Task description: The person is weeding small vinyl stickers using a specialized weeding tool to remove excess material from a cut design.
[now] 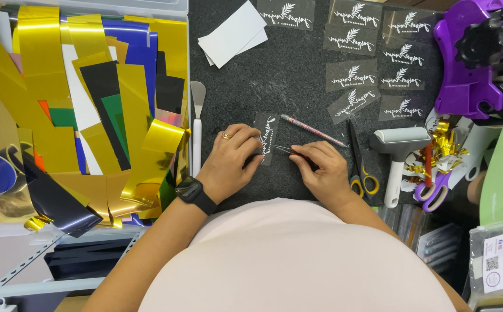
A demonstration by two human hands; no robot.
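Your left hand presses flat on the near end of a small clear decal sheet with white lettering, which lies on the dark tabletop just in front of you — fingers spread, pinning rather than clenched. Your right hand is closed around a pair of tweezers, tips pointing left and meeting the sheet's right edge.

What could go wrong, as I judge it:

- The tweezer tips are sharp and the white lettering is thin. Dig in at a steep angle and you may lift or tear a stroke of the design instead of the waste around it.
- Your left fingertips sit very near the tips — a slip could jab them.
- If the left hand eases off, the sheet may slide or curl on the tabletop and the pick will miss.
- The striped pen lies just right of the sheet and the scissors sit beside your right hand; a wrist sweep could knock either.
- The finished decals far right lie loose, so a stray sleeve or draught may scatter them.
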